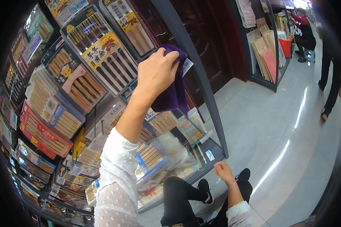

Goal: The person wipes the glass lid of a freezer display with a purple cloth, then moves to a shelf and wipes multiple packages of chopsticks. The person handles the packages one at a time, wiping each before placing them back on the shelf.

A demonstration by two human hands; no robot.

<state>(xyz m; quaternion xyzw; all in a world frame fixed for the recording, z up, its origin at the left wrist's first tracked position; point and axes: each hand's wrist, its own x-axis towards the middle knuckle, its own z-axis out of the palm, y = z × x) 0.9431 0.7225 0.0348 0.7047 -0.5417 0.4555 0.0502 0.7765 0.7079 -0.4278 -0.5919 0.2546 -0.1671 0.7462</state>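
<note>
A purple cloth [170,96] is bunched under the fingers of my left hand [156,72], its lower part hanging down. My hand and the cloth are beside the dark metal upright [200,73] at the end of a shelf rack. A price tag [188,67] shows partly behind the cloth. To the left of my hand hangs a clear pack of chopsticks [108,59] with a yellow label. Low down, near the bottom shelf's corner, my right hand [224,171] has loosely curled fingers and no visible object in it. A bracelet circles that wrist.
More chopstick packs [52,102] hang on hooks at left. Bagged goods [191,124] stand on the lower shelves. Behind the upright is a dark door [196,37]. A second rack [262,79] holds paper bags. Beyond it, one person [304,34] sits on a stool; another [329,65] stands at right.
</note>
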